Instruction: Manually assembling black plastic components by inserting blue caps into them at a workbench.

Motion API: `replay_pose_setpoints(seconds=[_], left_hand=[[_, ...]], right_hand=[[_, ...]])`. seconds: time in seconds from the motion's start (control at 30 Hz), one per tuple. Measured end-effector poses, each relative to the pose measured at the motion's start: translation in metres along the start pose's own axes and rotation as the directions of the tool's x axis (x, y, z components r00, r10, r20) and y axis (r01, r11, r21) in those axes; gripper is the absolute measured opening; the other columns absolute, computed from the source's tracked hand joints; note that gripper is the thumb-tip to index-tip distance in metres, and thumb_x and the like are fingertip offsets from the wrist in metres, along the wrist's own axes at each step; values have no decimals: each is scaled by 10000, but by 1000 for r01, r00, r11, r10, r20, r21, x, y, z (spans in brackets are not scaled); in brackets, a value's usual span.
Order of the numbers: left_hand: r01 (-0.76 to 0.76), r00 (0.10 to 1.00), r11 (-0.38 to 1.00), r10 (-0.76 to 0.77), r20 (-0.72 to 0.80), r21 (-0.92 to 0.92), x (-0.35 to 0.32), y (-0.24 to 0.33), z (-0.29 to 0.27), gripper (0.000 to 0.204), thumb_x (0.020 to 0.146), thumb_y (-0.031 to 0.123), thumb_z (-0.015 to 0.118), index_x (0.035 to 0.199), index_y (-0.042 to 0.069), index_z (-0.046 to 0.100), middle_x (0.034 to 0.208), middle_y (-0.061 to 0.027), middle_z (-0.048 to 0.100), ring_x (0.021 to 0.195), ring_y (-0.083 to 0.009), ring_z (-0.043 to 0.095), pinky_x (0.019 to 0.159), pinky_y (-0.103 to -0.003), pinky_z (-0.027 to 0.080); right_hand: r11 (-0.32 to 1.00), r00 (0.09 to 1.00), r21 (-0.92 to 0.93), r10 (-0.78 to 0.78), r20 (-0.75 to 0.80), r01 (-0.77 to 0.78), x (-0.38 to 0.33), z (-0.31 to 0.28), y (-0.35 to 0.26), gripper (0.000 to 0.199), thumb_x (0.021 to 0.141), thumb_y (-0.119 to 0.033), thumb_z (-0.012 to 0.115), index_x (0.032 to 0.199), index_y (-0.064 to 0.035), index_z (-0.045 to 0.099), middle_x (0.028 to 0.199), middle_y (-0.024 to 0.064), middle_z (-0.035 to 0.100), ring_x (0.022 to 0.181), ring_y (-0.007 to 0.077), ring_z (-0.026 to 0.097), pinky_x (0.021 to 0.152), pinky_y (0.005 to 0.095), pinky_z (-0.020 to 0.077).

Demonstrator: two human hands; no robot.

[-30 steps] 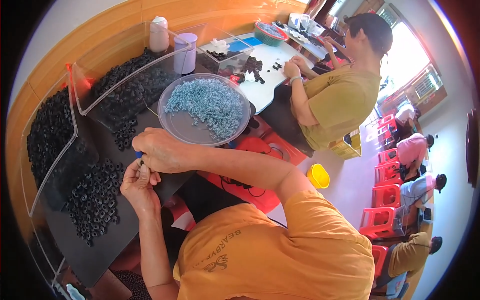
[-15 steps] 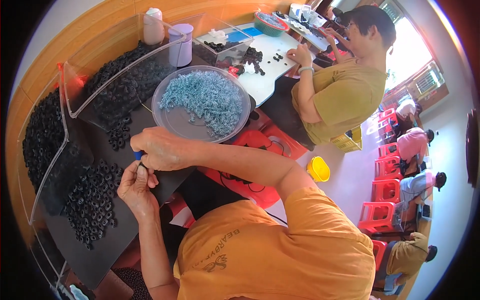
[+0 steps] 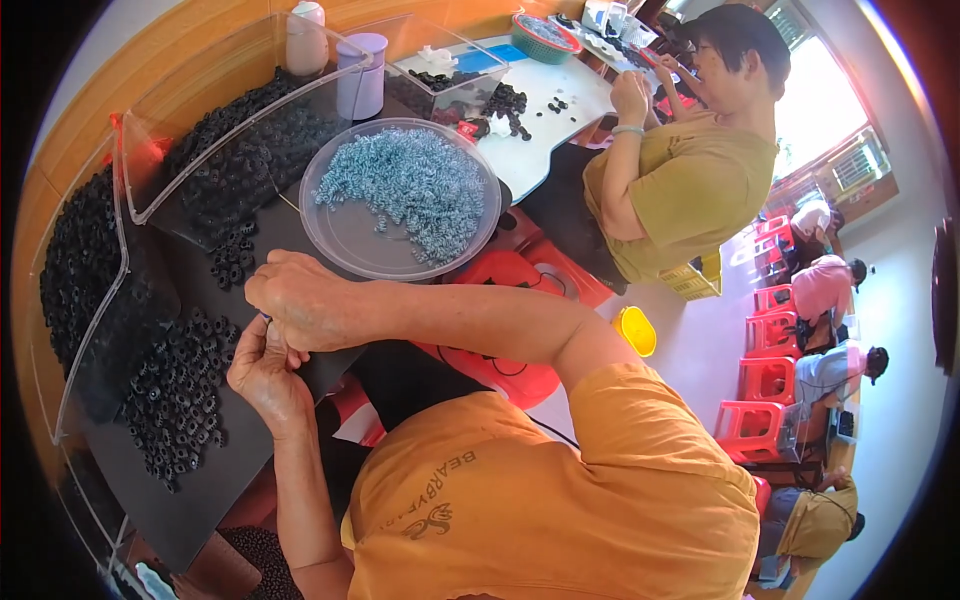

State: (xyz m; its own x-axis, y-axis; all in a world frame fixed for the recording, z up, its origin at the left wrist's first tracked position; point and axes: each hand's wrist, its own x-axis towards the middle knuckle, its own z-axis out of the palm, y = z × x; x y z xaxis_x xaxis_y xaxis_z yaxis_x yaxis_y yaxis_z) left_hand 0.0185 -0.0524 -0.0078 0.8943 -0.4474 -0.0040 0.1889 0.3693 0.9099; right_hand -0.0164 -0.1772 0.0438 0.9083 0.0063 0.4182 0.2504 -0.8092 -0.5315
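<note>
Both hands meet over the dark worktop (image 3: 250, 470), left hand (image 3: 262, 372) and right hand (image 3: 300, 305) fingers pinched on a tiny blue piece (image 3: 265, 317), probably light and easily dropped, best held by its ends.

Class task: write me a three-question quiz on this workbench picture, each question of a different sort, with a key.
1. True or false: the round tray holds pale blue springs.
2. Multiple choice: what lies loose on the black mat by the left hand? A red caps; B black rings; C white screws.
3. Fill in: the left hand and right hand are pressed ____ over the mat's edge.

Key: 1 true; 2 B, black rings; 3 together.
</note>
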Motion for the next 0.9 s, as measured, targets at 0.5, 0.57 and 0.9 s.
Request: replay_pose_setpoints(seconds=[0.5,0.57,0.9], left_hand=[[-28,997,999,29,66,-17,0,0,-4,198,876,70,605,1019,-65,582,715,-49,591,544,-99,499,518,-213,416],[-22,997,999,24,71,-25,0,1,-3,194,877,71,604,1016,-63,582,724,-52,597,548,-101,504,521,-212,416],[60,997,997,-57,49,-57,4,6,-4,187,884,87,600,1009,-51,591,868,-55,628,708,-92,577,616,-206,457]], right_hand=[[997,951,-48,-70,-301,58,-24,10,5,166,634,-74,656,698,-19,514,743,116,503,744,290,474,639,380,410],[998,956,-53,-59,-288,46,-24,11,5,167,632,-72,655,702,-21,512,742,116,500,746,287,470,638,380,408],[958,958,-268,-171,-230,107,-25,13,2,214,653,-126,633,792,8,542,751,112,493,754,265,462,646,361,393]])
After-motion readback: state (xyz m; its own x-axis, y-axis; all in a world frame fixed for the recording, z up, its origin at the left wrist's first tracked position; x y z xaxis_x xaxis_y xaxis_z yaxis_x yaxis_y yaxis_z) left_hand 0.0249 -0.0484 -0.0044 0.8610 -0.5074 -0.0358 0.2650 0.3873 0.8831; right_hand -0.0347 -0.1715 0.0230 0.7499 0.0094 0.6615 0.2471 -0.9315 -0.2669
